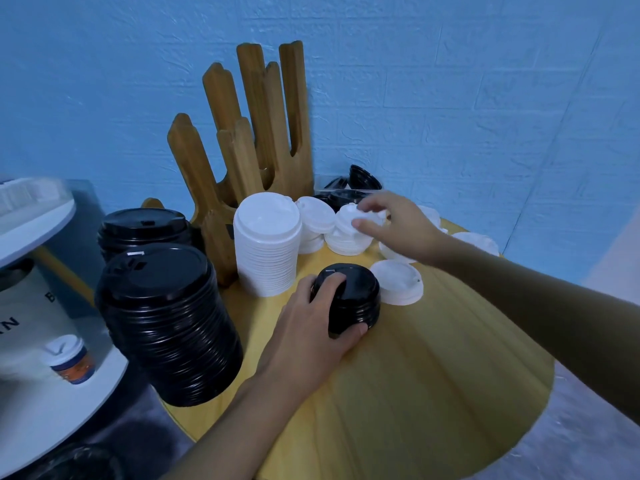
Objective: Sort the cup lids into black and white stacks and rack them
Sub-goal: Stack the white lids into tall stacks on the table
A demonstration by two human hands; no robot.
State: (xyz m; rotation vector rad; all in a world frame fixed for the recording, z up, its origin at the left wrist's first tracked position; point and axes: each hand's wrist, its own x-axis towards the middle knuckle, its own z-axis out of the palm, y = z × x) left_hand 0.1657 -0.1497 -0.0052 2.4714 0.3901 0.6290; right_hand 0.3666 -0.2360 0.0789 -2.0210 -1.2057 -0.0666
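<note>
Yellow wood-grain tabletop [433,393], round, set against a blue textured wall [450,81].

- Rack [256,133]: brown wood, upright slats of stepped height, at the far left of the tabletop, with no lids in the slots that show.
- Tall black stack [166,323]: lids nested, leaning a little, at the near left edge.
- Second black stack [145,230]: just behind the first, partly hidden by it.
- Tall white stack [266,244]: upright, in front of the rack, near the centre.
- Short black stack [353,299]: a few lids, on the tabletop right of the tall white stack. The left hand [311,334] grips it, fingers over the top rim and thumb round the near side.
- Small white stack [346,240]: uneven, at the far side, touching another low pile of white lids [313,220] to its left.
- Top white lid [349,213]: pinched between thumb and curled fingers of the right hand [398,223], still on its stack.
- Loose white lid [398,280]: flat, just right of the short black stack; more white lids [478,240] lie beyond the right forearm.
- Black lids [360,181]: jumbled at the far edge (apparently in a clear tub, though its outline is faint).
- Paper cup [71,358]: lidded, on a white round shelf [52,403] at the left.
</note>
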